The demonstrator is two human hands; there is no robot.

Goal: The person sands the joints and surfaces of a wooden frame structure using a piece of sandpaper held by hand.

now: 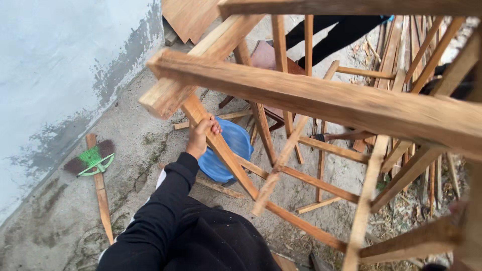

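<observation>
A frame of bare wooden bars (pixel 321 100) fills most of the head view, lifted and tilted above the ground. My left hand (pixel 201 134), in a black sleeve, grips one slanted leg of the frame (pixel 221 150) from below. My right hand is out of view. A blue plastic basin (pixel 233 150) lies on the ground just behind the gripped leg.
A broom with a green head and wooden handle (pixel 98 173) lies on the concrete by the white wall (pixel 55 65). Another person's dark legs (pixel 331 35) stand at the top. Loose wood strips and boards (pixel 416 185) lie to the right.
</observation>
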